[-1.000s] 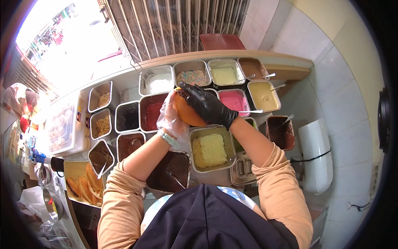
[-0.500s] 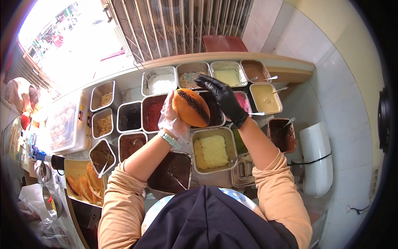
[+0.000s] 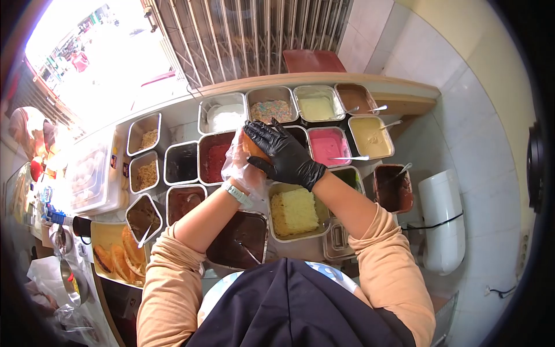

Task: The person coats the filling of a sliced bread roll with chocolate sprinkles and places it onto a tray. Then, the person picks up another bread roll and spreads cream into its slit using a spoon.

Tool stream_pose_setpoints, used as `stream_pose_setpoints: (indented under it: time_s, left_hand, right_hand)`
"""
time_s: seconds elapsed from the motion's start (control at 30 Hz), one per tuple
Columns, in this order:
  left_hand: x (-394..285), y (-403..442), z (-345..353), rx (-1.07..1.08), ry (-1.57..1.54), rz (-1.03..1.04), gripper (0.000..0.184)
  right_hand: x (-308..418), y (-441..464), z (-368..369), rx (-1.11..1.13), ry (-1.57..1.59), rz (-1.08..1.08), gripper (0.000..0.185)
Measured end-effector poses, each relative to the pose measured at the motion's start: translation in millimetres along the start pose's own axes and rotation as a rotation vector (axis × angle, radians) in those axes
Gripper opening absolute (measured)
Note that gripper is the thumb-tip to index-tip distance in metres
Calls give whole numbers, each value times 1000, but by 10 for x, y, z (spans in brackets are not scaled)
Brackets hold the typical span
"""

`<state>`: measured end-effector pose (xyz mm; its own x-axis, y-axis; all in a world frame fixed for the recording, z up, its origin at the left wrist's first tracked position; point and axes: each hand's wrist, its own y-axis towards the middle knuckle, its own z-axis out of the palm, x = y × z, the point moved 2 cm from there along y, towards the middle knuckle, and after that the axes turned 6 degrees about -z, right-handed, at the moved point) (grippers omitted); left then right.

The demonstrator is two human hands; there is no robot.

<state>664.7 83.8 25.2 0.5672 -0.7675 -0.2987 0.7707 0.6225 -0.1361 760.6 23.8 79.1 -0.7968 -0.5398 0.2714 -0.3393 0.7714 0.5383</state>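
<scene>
A round orange-brown bun point(image 3: 253, 148) is held above the middle of the counter, mostly covered by my hands. My left hand point(image 3: 236, 164), in a clear plastic glove, cups it from the left and below. Across its top lies my right hand point(image 3: 277, 151) in a black glove, its fingers and thumb closed over the bun. The dark strip of sprinkles on the bun is hidden. Beneath my hands are a tub of red filling point(image 3: 211, 165) and a tub of yellow-white shreds point(image 3: 296, 215).
Several metal tubs surround my hands, including pink cream point(image 3: 327, 144), colored sprinkles point(image 3: 270, 111) and dark chocolate point(image 3: 234, 246); some hold spoons. Bread pieces point(image 3: 118, 260) sit in a tray at left, near a lidded plastic box point(image 3: 92, 173). A white appliance point(image 3: 441, 225) stands at right.
My right hand has come down and left onto the bun, covering the sprinkle strip. The pink cream tub is now uncovered. My left hand still holds the bun in nearly the same place.
</scene>
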Motion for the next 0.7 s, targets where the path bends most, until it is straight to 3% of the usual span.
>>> stream_pose_setpoints:
  time_s: [0.03,0.13,0.23,0.3,0.37,0.47,0.57,0.7]
  left_hand:
    - [16,-23,-25,30,140,103,50]
    - [0,12,-85,10,111,51,51]
    - [-38,-36,-15,-12,97,-26,53]
    - [-49,-53,37,51,31,-116,51]
    - [-53,-84,94,33,7,-132,51]
    - [-55,-124,205,-48,35,-77,53]
    - [-55,-90,183,-9,49,-93,52]
    - [-41,-101,198,-60,77,-74,49]
  right_hand:
    - [-13,12,35,56,-27,-6,70]
    - [-16,10,77,73,-37,-10,65]
    - [-147,-16,91,-77,373,-16,58]
    - [-325,1,94,-174,1284,364,48]
    - [-382,-61,6,-290,1699,522,37]
    - [-477,-104,-250,-282,828,368,31]
    - [-401,-136,-231,-254,725,514,23]
    - [-386,-107,-177,-242,458,431,20]
